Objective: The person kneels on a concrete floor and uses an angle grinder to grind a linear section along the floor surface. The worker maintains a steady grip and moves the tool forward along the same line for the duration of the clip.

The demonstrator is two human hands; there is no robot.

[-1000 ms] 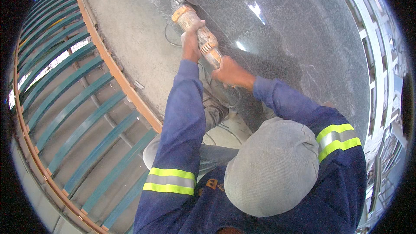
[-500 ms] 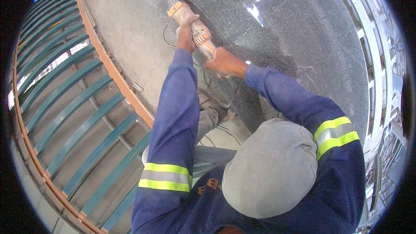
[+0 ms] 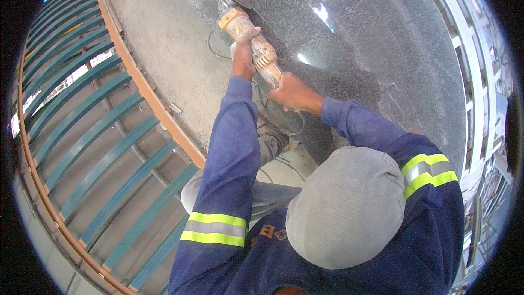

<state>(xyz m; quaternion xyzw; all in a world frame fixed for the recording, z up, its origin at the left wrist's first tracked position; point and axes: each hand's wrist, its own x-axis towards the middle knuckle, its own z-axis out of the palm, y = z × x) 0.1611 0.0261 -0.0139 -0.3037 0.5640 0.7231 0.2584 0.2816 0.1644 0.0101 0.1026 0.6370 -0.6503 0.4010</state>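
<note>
Both my hands grip a dust-covered orange angle grinder (image 3: 265, 54), which slants across the upper middle of the view. My left hand (image 3: 245, 54) is wrapped round the middle of its body, near the front end. My right hand (image 3: 295, 94) is closed on the narrower rear end. At the far end, the grinder's dark disc (image 3: 239, 1) lies at or just over the border between a dark grey, shiny surface (image 3: 371, 38) and a paler strip. Whether the disc touches that surface is hard to tell. My forearms are in dusty blue sleeves with reflective bands.
On the left runs a curved railing with green slats (image 3: 117, 142) and an orange-brown rail (image 3: 139, 79). Pale concrete floor (image 3: 158, 27) lies beside it, with a thin cable (image 3: 212, 48). White metal bars (image 3: 474, 71) stand at the right. A grey cap (image 3: 345, 207) covers the lower middle.
The grinder and both hands have shifted slightly right and nearer. Both hands keep the same grip. A bright reflection now shows on the dark surface beside the grinder.
</note>
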